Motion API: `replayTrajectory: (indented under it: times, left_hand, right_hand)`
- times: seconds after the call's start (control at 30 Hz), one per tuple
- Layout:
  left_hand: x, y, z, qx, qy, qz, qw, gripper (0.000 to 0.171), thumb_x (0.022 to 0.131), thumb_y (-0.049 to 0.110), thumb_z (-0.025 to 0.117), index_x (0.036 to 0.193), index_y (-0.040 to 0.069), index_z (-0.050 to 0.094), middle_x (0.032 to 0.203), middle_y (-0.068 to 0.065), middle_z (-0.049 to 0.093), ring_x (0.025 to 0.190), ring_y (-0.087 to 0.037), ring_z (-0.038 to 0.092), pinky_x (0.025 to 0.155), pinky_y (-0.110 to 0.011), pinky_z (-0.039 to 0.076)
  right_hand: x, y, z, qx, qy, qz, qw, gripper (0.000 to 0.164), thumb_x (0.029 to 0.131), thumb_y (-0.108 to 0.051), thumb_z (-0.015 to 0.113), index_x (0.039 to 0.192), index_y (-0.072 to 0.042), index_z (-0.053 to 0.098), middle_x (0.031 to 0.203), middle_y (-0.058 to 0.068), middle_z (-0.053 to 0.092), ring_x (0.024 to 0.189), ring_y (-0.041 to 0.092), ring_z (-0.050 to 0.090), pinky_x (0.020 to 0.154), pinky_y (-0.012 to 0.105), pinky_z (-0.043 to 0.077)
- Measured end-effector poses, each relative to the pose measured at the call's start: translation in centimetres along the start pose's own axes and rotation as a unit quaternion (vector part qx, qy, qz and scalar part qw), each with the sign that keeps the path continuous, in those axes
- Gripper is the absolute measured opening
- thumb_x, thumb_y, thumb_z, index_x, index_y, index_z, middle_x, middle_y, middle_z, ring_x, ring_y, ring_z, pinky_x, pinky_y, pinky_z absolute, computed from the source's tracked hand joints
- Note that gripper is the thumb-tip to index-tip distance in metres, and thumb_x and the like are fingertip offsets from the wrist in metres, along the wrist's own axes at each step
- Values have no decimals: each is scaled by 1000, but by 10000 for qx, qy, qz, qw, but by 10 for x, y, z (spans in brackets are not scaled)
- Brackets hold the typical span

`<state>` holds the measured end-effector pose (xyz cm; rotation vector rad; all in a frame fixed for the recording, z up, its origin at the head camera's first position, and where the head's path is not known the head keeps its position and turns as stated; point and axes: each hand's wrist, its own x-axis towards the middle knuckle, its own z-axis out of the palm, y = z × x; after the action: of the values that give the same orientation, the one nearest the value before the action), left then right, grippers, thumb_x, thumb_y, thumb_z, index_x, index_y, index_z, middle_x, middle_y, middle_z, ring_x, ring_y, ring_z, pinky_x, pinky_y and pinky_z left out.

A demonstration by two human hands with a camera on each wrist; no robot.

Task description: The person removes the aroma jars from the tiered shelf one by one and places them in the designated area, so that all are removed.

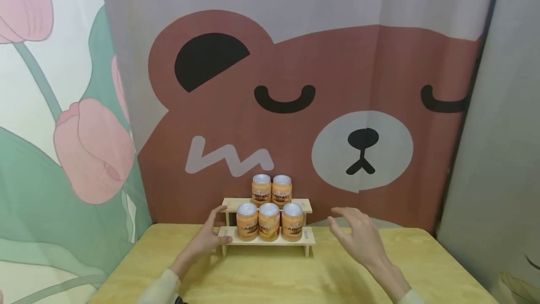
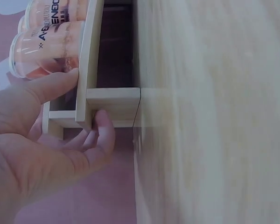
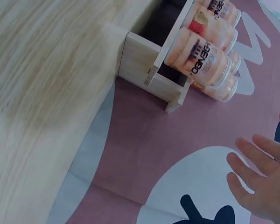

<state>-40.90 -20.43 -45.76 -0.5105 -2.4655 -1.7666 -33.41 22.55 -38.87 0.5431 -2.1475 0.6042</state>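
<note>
A two-tier wooden display rack [image 1: 310, 237] stands near the back of the table, its left end held by my left hand [image 1: 206, 237]. In the left wrist view, the thumb [image 2: 60, 85] lies on the lower shelf beside a can [image 2: 46, 51], and the other fingers curl beneath the board. Three orange cans [image 1: 269, 224] with silvery tops stand in a row on the lower tier; two more cans [image 1: 281, 189] stand on the upper one. To the right of the rack, my right hand [image 1: 360, 238] hovers with spread fingers, apart from it and holding nothing.
The light wooden table [image 1: 270, 276] ends just behind the rack. Behind it hangs a curtain [image 1: 337, 70] with a brown bear print, and a tulip-print curtain [image 1: 94, 154] hangs on the left. Dry leaves [image 1: 521, 287] show at the lower right.
</note>
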Motion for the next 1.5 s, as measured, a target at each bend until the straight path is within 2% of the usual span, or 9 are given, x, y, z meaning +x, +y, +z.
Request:
replayTrajectory:
  times: [0.1,0.27,0.37,0.5,0.67,0.8,1.03,1.3,1.5]
  left_hand:
    - [5,4,-3,-134,159,-89,9997,97,85,-1,81,159,27,26,145,-34,39,103,-40,61,72,-48,56]
    - [5,1,-5,-290,299,-293,9987,98,83,-4,82,158,28,28,143,-35,40,81,-29,63,66,-46,54]
    - [4,-1,-3,-371,257,-321,9985,100,81,-4,83,158,27,27,143,-37,39,84,-30,64,67,-46,54]
    - [3,0,0,-373,251,-301,9985,99,82,-3,83,159,26,26,144,-36,38,92,-32,65,70,-47,55]
    - [6,3,4,-287,199,-301,9989,99,84,-2,81,159,27,24,145,-37,36,87,-31,65,71,-48,55]
    - [8,5,8,-275,196,-254,9991,100,83,-3,81,159,27,24,144,-37,37,86,-31,64,69,-49,55]
    - [8,7,8,-313,232,-293,9988,99,83,-5,80,159,28,26,142,-36,39,80,-29,60,63,-46,52]
    - [3,7,9,-260,31,-277,9993,100,85,-4,79,160,27,21,143,-37,35,77,-29,60,63,-45,52]
    - [0,0,8,-344,151,-320,9988,102,84,-5,78,161,29,20,143,-36,35,69,-25,55,60,-41,50]
  right_hand:
    - [8,-3,3,160,141,-16,9998,24,95,-27,72,112,-11,76,108,1,73,103,27,67,82,52,53]
    - [19,-7,13,884,-88,313,9956,18,98,-23,71,112,-13,75,105,-4,73,97,20,68,79,47,54]
    - [23,-10,19,1214,-204,459,9913,16,97,-20,71,111,-14,75,104,-6,73,92,18,69,75,43,56]
    - [32,-16,27,1242,-347,521,9903,15,96,-18,72,110,-14,75,102,-5,73,89,16,70,74,41,57]
    - [42,-23,35,1006,-333,699,9919,19,93,-17,74,112,-12,73,99,0,75,86,19,71,71,42,57]
    - [48,-27,39,943,-299,1038,9897,23,92,-18,76,113,-11,72,96,1,75,81,18,71,66,40,57]
    - [56,-32,48,994,-675,1775,9768,29,90,-25,77,114,-10,71,101,5,74,89,21,70,73,43,56]
    - [55,-32,54,1077,-1313,2019,9646,49,84,-30,85,117,2,69,110,15,71,91,27,67,74,42,55]
    - [49,-26,64,1535,-2030,2228,9411,72,81,-33,88,133,6,59,125,22,64,109,37,63,85,48,54]
